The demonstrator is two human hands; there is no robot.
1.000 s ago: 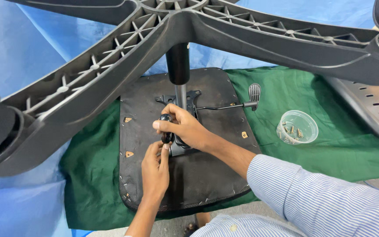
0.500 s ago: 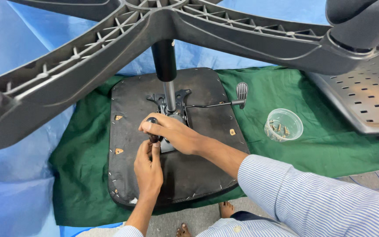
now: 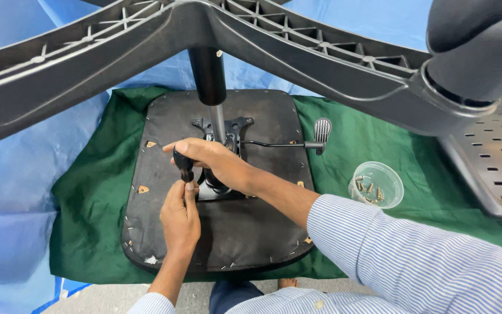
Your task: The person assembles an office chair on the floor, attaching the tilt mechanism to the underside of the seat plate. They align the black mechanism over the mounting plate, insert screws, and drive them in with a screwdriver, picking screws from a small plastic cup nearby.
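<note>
An upturned office chair seat (image 3: 251, 232) lies on a green cloth (image 3: 88, 197), its black underside up. The metal mechanism plate (image 3: 228, 131) and gas column (image 3: 207, 75) rise from its middle toward the star base (image 3: 321, 52) overhead. My right hand (image 3: 216, 163) is closed around a black tool handle (image 3: 182, 164) held upright beside the mechanism. My left hand (image 3: 180, 215) sits just below it, fingertips pinched at the handle's lower end. What the fingertips hold is hidden.
A black adjustment lever (image 3: 321, 131) sticks out to the right of the mechanism. A clear plastic cup (image 3: 376, 185) with several screws stands on the cloth at right. A perforated grey panel (image 3: 495, 163) lies at far right. Blue sheeting (image 3: 24, 174) covers the floor.
The view has shifted, so the seat and hands sit lower and further left in frame. Both hands stay together at the tool beside the mechanism, with little change in grip.
</note>
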